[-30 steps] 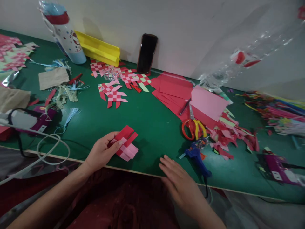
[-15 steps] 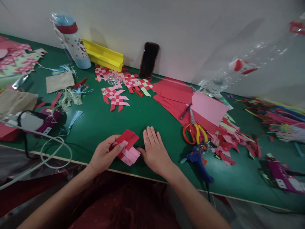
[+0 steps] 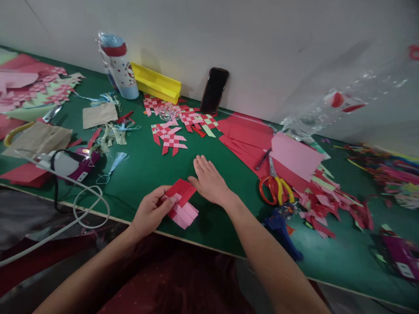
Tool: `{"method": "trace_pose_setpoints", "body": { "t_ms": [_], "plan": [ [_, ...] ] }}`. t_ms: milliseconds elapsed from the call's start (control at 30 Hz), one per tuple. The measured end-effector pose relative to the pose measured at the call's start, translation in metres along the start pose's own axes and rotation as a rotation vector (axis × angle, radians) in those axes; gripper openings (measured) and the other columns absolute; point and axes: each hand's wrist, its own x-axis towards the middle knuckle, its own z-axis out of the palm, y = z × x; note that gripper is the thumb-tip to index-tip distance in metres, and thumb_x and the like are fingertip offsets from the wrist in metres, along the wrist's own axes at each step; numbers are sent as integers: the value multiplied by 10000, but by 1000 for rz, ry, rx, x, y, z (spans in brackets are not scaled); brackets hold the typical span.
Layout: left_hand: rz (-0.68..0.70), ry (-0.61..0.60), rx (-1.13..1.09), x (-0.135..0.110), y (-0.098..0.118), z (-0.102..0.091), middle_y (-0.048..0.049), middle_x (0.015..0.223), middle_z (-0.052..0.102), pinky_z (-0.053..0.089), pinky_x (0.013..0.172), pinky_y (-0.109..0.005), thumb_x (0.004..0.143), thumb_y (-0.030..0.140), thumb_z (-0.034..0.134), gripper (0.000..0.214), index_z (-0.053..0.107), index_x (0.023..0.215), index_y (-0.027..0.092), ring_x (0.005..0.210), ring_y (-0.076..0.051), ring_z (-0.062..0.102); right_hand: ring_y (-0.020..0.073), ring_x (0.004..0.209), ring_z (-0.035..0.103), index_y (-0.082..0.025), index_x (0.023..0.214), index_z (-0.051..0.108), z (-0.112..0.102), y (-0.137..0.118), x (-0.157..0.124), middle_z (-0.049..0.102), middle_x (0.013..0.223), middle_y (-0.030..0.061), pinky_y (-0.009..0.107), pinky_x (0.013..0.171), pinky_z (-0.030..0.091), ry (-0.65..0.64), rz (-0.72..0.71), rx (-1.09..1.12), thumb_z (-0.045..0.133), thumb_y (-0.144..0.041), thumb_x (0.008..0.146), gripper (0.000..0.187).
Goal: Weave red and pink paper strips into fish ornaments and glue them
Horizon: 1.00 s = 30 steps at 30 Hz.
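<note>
Between the thumb and fingers of my left hand is a piece of folded red and pink paper, its strips partly woven together. My right hand lies palm down just right of the paper, fingers stretched out over the green tabletop. Its thumb is close to the paper's upper right corner; whether they touch I cannot tell. Beyond the hands lie several woven red and pink paper fish. Scissors with red and yellow handles rest to the right, above a blue glue gun.
Red sheets and a pink sheet lie at right, beside paper scraps. A phone, a yellow tray and a water bottle stand by the wall. A white cable loops over the left front edge.
My right hand has slid up and away from me across the tabletop, its thumb now by the paper's upper corner. My left hand keeps its hold. The camera view has shifted slightly.
</note>
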Motion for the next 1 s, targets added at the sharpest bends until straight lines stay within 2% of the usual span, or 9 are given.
{"method": "trace_pose_setpoints", "body": {
  "t_ms": [133,200,300,433,533,700,933,1000],
  "plan": [
    [0,-14,-13,-1,5,0,-13,858,665,451,631,-186,883,422,617,324,650,1089,174,696,-102,544,299,1475,230,-21,1460,402,2,0,-56,322,1565,203,465,1192,225,39,-43,-4,373,-466,989,649],
    [3,-20,-21,0,6,0,-10,842,664,449,625,-181,882,415,617,315,650,1081,174,684,-97,541,308,1431,328,-55,1419,473,-2,4,-66,414,1518,196,473,1155,297,66,-42,1,417,-405,983,562],
    [-8,-31,-37,1,7,2,-8,817,660,449,614,-181,874,417,624,320,647,1069,165,662,-93,537,277,1257,513,-126,1327,578,-10,14,-45,591,1352,151,437,1063,401,114,-25,17,448,-294,973,413],
    [-11,-26,-40,2,6,3,-13,812,657,455,611,-196,863,434,629,347,639,1067,153,657,-103,544,264,1108,570,-121,1234,630,-15,26,12,651,1182,152,417,1007,411,198,49,28,503,-218,936,339],
    [-9,-24,-32,2,6,4,-20,845,654,459,623,-204,874,438,615,349,636,1079,156,684,-110,553,249,1002,592,-134,1099,673,-11,28,40,666,1066,135,379,921,441,260,131,38,472,-224,952,265],
    [-16,-49,-23,2,6,2,-25,862,652,458,629,-211,884,442,600,337,638,1069,162,692,-115,553,215,925,597,-173,975,679,-4,30,47,655,985,99,325,828,452,290,175,32,450,-241,973,239],
    [-37,-48,-36,3,9,3,-21,847,655,441,624,-203,882,458,605,364,634,1084,156,685,-111,551,181,941,625,-158,1006,637,-7,30,46,653,1038,40,397,853,509,244,159,-35,580,-318,946,180],
    [-37,-43,-36,2,9,3,-18,831,651,437,619,-204,881,459,604,374,632,1094,153,675,-112,545,189,933,612,-142,973,633,-6,28,36,648,1004,61,387,862,495,238,145,-55,533,-243,962,142]
  ]
}}
